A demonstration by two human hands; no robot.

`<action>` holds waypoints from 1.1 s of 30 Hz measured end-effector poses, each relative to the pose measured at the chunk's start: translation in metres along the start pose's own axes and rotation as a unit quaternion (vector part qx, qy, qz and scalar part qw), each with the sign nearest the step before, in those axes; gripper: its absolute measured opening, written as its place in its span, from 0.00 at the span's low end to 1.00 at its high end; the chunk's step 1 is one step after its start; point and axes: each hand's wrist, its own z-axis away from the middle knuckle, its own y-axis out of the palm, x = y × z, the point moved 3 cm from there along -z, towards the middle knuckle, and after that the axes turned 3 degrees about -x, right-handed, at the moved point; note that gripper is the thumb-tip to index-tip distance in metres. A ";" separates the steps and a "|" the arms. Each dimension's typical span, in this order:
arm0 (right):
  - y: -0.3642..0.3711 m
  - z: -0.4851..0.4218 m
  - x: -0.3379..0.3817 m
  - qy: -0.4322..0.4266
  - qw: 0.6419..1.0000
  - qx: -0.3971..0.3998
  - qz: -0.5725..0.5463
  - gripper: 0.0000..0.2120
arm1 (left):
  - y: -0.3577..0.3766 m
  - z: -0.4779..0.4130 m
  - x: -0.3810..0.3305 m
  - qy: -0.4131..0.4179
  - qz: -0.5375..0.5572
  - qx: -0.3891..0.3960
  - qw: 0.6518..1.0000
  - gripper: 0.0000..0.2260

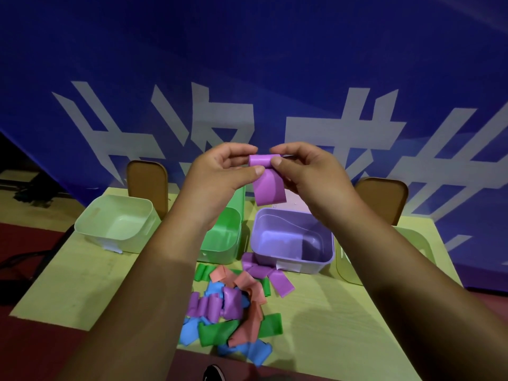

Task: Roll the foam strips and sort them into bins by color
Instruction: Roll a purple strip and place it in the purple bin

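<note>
Purple foam, one strip (268, 185) of it, is held up in the air over the far edge of the purple bin (313, 264), its top end wound into a small roll and its tail hanging loose. The left hand (222, 171) and the right hand (305, 171) both pinch that rolled end between thumb and curled fingers, one at each side. Looking down into the purple bin, I see only its plain floor and walls. The green bin (220, 254) stands just beside it on the left, but the left forearm crosses it and I cannot tell what it holds. Farther left, a pale bin (115, 243) shows its bare floor too. Another pale bin (345, 268), on the right, is mostly hidden behind the right forearm. A few purple strips lie against the front of the purple bin, and nearer to me a loose pile (228, 306) of green, blue, purple and salmon strips sits on the yellow table (82, 284).
</note>
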 end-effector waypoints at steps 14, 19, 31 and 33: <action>0.004 -0.001 0.000 -0.007 0.999 0.029 -0.014 0.10 | -0.002 0.003 -0.007 0.020 -0.005 -0.011 1.000 0.15; 0.006 -0.003 0.000 -0.018 0.999 0.019 -0.031 0.09 | -0.003 0.002 -0.004 -0.003 0.016 -0.001 1.000 0.15; 0.006 -0.010 -0.001 -0.011 0.999 0.027 -0.033 0.09 | -0.001 -0.003 -0.006 -0.010 0.014 0.000 1.000 0.14; 0.006 -0.012 -0.002 0.004 0.999 0.028 -0.037 0.08 | -0.003 -0.005 -0.007 -0.002 0.005 0.006 1.000 0.16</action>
